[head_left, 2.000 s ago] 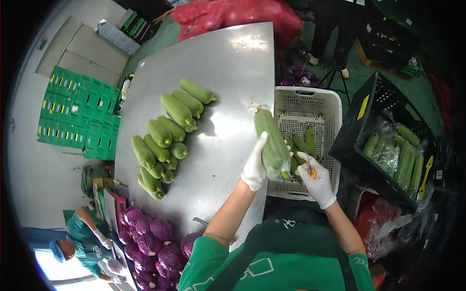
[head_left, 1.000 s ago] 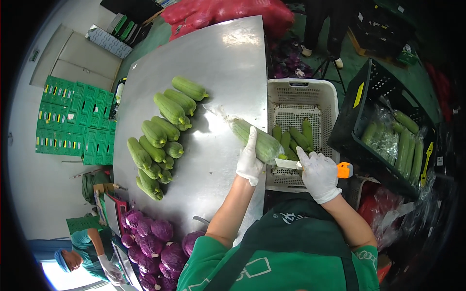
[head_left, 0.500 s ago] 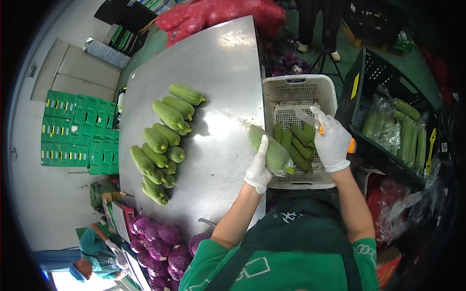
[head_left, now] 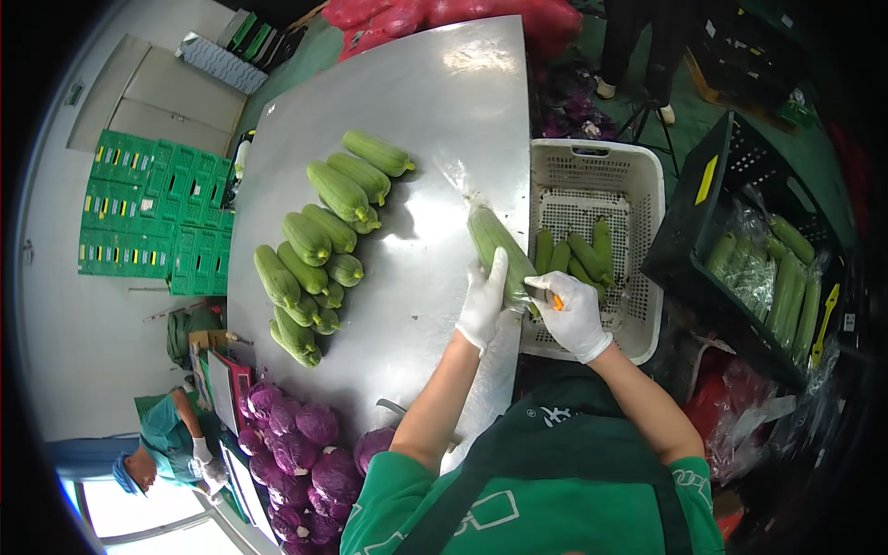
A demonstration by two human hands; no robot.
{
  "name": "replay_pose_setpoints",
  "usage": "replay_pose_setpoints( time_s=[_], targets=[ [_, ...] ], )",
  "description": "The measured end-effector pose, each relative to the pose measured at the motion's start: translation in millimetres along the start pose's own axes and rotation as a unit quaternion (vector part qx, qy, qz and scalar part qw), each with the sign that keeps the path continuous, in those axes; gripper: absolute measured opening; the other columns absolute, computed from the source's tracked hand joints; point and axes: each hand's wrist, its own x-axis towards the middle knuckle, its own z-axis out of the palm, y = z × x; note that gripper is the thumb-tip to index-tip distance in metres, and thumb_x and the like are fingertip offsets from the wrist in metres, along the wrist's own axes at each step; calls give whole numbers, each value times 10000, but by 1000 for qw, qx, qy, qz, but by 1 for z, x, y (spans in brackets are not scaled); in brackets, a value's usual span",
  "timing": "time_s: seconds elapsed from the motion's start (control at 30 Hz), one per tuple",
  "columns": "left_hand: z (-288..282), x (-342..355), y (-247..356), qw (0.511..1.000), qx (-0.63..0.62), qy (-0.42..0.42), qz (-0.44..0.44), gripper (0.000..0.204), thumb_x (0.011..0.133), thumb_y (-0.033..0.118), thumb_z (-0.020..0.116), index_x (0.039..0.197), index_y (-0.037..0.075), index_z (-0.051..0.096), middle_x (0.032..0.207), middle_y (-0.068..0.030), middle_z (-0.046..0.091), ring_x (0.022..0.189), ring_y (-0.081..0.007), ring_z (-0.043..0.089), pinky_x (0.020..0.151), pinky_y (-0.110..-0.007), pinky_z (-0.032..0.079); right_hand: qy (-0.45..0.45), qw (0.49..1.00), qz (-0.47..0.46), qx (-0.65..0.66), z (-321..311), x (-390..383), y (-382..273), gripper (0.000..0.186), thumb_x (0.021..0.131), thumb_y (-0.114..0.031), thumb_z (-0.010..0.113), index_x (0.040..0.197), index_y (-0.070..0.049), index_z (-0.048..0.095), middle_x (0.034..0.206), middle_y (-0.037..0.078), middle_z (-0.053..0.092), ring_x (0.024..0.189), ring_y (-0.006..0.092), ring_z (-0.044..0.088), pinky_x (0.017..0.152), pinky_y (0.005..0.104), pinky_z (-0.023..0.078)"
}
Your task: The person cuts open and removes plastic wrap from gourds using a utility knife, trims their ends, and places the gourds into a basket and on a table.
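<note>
My left hand (head_left: 483,301) is closed round a pale green zucchini (head_left: 495,242) in a clear plastic bag, held slanted over the table's right edge. The bag's loose end (head_left: 458,178) trails past its far tip. In my right hand (head_left: 572,316) is a small knife with an orange handle (head_left: 558,302), at the zucchini's near, stem end. The fingers of that hand hide most of the blade. Both hands wear white gloves. Beneath and beyond them, several darker green zucchini (head_left: 589,257) lie in a white perforated crate (head_left: 599,153).
On the metal table (head_left: 444,102) lie rows of zucchini (head_left: 310,236); purple cabbages (head_left: 314,462) are heaped at its near left. A black crate (head_left: 689,213) with bagged zucchini stands right. Another person (head_left: 176,444) works at lower left. Red sacks (head_left: 462,14) lie behind the table.
My right hand has moved left with the knife, from over the white crate to the zucchini's stem end. The view has shifted, so the table and crates sit further right.
</note>
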Motion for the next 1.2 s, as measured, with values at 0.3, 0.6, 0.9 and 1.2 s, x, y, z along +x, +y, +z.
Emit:
replay_pose_setpoints(
  time_s=[0.3, 0.6, 0.9, 1.2],
  targets=[
    [-31, -43, -9, 752, 479, 129, 434, 329, 710, 40, 699, 1020, 40, 588, 1010, -143, 549, 943, -321, 531, 783, -385, 465, -76, 996, 23, 31, 26, 17, -12, 155, 720, -17, 653, 870, -42, 625, 781, 120, 631, 714, 302, 630, 636, 352, 509],
    [-51, -26, -37, 932, 162, 224, 235, 57, 831, -14, 626, 831, 35, 596, 865, -98, 668, 799, -204, 630, 760, -302, 490, -34, 983, 121, 134, 56, 6, 15, 38, 834, 5, 640, 858, 0, 610, 710, 47, 576, 601, 97, 535, 557, 247, 434],
    [-118, -6, -88, 945, -24, 269, 186, 47, 901, 64, 586, 863, 38, 576, 860, -50, 597, 817, -125, 550, 757, -270, 445, 93, 895, 390, 197, 12, 0, 93, 59, 933, -65, 556, 956, -29, 598, 797, 10, 603, 667, 87, 568, 623, 226, 488],
    [-75, -22, -69, 904, 249, 204, 281, 80, 866, -8, 570, 909, 7, 504, 869, -144, 541, 757, -255, 540, 707, -368, 450, -74, 990, 105, 53, 97, -2, 29, 381, 717, -85, 804, 978, -55, 528, 923, 49, 529, 722, 111, 525, 667, 244, 465]
  ],
)
